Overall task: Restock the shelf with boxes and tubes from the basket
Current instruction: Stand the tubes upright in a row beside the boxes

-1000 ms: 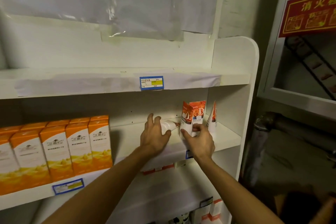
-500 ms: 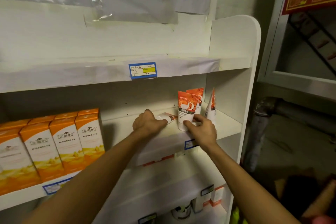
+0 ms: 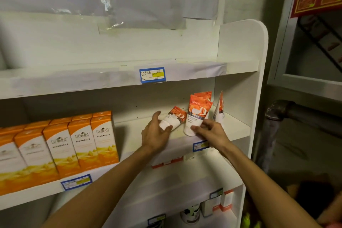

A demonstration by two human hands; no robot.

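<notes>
White shelving (image 3: 238, 131) along a bare wall, both hands on tubes at the middle shelf.
At its right end the left hand (image 3: 155, 135) gripped the white cap end of a tilted orange-and-white tube (image 3: 174, 118), while the right hand (image 3: 211, 131) pinched the base of an upright tube (image 3: 197, 114) standing on its cap. Orange boxes (image 3: 61, 146) stood in rows well to the left.

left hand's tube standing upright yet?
No, the tube in the left hand is tilted, cap end down toward the palm, beside the upright tube steadied by the right hand.
</notes>
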